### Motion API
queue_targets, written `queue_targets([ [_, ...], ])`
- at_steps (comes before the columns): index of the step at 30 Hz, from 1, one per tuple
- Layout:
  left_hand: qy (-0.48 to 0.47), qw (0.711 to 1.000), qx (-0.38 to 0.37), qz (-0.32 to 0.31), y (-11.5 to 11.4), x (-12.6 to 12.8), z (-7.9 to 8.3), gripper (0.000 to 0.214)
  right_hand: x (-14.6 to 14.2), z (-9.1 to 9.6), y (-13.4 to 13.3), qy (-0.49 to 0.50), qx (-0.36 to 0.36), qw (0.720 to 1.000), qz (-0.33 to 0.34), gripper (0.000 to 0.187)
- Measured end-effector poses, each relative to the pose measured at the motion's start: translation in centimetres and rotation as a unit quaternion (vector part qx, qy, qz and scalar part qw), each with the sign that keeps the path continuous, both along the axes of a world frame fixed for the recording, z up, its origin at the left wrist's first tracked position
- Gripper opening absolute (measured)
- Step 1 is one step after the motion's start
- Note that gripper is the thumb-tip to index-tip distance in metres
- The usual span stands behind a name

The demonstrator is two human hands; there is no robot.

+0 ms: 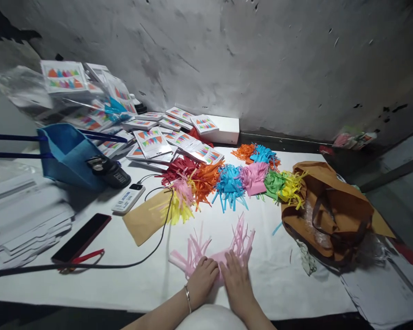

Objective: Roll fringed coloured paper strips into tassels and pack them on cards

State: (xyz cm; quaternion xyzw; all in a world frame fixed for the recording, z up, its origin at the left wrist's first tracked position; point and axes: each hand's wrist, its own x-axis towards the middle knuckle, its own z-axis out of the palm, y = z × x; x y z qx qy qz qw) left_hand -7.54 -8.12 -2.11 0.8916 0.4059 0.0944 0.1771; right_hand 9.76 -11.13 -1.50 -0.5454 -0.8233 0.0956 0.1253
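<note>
Pink fringed tissue paper [217, 255]: near side of tabletop [275, 279], beneath both hands | long axis: left to right, fringes [242, 241] fanning far | left hand [203, 277]: left half, grip curled (pinch hidden, cannot tell) | right hand [237, 280]: right half, grip laid nearly flat

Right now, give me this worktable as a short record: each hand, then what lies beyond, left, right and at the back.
Left hand: fingers curled, on pink fringed paper
Right hand: fingers extended, on the same paper
Beyond: colourful fringed bundles
Left: dark phone, blue bag
Right: brown bag
Back: printed packets, wall
</note>
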Motion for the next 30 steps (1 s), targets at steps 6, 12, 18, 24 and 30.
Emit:
queue_targets([
  [6, -0.044, 0.998, -0.044, 0.015, -1.0, -0.6, 0.7, 0.023, 0.7, 0.4, -0.2, -0.033, -0.043, 0.998, 0.04, 0.012],
  [12, -0.118, 0.992, -0.032, 0.013, -2.5, -1.4, 0.4, 0.022, 2.0, 0.5, -0.6, -0.031, -0.023, 0.987, 0.154, 0.01],
  [18, -0.09, 0.995, -0.033, 0.027, -3.1, -2.1, -0.4, 0.019, 2.0, 0.4, -0.2, -0.031, -0.022, 0.989, 0.144, 0.01],
  [24, -0.009, 0.989, -0.071, 0.132, -2.7, -2.2, 1.2, 0.018, 1.4, 0.4, 1.2, 0.009, -0.06, 0.995, 0.076, 0.01],
  [30, 0.076, 0.964, -0.067, 0.245, 0.1, -1.3, 2.4, 0.033, -0.9, -0.1, 4.0, -0.012, -0.069, 0.997, -0.036, 0.024],
])
